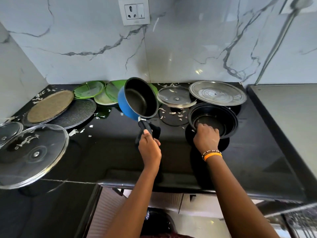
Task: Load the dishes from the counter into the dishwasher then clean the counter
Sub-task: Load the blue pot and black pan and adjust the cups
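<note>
Left hand (149, 148) gripping saucepan (139, 98) (tilted, lifted)

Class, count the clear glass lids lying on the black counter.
3: a large glass lid at front left, a smaller one partly hidden behind it, and one at the back, centre right.

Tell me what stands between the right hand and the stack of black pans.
Nothing visible does. The right hand already rests on the near rim of the stack of black pans, fingers curled over it. The steel plate lies behind the stack, and the blue saucepan is off to the side, held by the left hand.
</note>
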{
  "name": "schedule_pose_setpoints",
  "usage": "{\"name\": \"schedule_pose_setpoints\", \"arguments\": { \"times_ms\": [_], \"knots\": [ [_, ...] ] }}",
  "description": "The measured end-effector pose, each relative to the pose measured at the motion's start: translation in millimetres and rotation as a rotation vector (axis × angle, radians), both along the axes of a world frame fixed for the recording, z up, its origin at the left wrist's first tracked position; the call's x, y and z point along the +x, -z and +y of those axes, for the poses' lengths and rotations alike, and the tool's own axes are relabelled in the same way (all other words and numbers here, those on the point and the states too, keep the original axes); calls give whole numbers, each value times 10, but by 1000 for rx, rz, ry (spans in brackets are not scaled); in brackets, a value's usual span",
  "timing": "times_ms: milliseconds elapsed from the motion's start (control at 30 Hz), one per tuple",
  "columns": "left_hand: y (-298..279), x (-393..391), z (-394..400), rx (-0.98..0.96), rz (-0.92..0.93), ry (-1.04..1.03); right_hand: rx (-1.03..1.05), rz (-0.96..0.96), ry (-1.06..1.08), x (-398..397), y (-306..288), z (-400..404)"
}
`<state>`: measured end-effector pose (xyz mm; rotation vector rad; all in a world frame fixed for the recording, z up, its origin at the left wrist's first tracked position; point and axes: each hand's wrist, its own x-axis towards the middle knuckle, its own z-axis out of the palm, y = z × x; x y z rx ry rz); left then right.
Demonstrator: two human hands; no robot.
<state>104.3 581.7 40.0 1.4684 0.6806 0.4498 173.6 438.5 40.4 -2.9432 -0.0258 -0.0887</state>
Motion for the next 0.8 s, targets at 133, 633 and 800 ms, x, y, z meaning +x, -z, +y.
{"name": "schedule_pose_setpoints", "arguments": {
  "times_ms": [133,633,800],
  "knots": [
    [-4,-127,-113,57,12,1,-39,-15,-32,-181,-55,-110],
    [-186,-1360,-335,383,69,23,1765,-180,37,-1224,-559,-651],
    [-79,-2078,-603,389,84,110,2349,148,182,-2012,-235,-1022]
  ]
}}
